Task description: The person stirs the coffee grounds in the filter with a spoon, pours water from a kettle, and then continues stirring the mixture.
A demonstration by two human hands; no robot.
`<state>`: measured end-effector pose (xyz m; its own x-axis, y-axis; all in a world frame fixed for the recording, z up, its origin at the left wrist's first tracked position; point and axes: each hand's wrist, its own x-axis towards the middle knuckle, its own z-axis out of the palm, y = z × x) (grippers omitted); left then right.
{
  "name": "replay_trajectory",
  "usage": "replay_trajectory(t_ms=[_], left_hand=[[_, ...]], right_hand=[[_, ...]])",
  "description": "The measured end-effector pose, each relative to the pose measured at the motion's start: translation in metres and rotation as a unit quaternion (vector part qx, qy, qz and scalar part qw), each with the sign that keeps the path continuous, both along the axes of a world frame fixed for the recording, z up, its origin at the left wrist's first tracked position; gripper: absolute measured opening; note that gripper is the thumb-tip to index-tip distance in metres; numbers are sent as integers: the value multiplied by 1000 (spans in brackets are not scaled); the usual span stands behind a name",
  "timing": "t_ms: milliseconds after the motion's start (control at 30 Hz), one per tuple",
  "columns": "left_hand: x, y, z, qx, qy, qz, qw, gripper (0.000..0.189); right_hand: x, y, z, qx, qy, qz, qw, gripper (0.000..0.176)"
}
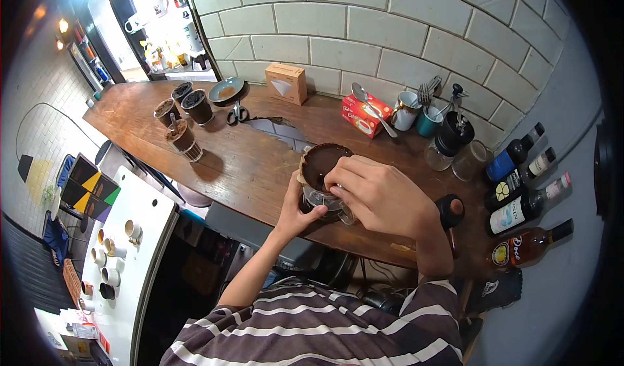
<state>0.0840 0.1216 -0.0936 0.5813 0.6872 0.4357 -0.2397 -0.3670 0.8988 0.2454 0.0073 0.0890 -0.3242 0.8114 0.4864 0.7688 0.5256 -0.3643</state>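
A round brown-rimmed dripper or filter with dark contents (317,161) sits on top of a clear glass vessel (318,205) near the counter's front edge. My left hand (296,207) is wrapped against the left side of the vessel and the filter rim, its thumb across the front. Over the right part of the filter, my right hand (377,190) has its fingers bent and pressed together at the near rim; what they hold, if anything, is hidden.
Several cups of brown and black grounds (185,142) stand at the left, near scissors (238,112) and a plate (226,90). A box (286,84), red carton (366,115), cutlery cups (429,121), a grinder (452,135) and bottles (513,215) line the back and right.
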Motion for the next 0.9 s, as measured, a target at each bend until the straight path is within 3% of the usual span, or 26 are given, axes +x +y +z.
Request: replay_trajectory(t_ms=[400, 700, 900], left_hand=[[0, -2, 5, -2, -11, -12, 1000, 87], [1, 0, 2, 0, -8, -6, 1000, 88], [1, -1, 4, 1, -10, -3, 1000, 87]], right_hand=[[16, 19, -8, 5, 60, -18, 998, 19], [12, 10, 8, 97, 56, -48, 993, 18], [16, 14, 5, 101, 17, -67, 993, 17]])
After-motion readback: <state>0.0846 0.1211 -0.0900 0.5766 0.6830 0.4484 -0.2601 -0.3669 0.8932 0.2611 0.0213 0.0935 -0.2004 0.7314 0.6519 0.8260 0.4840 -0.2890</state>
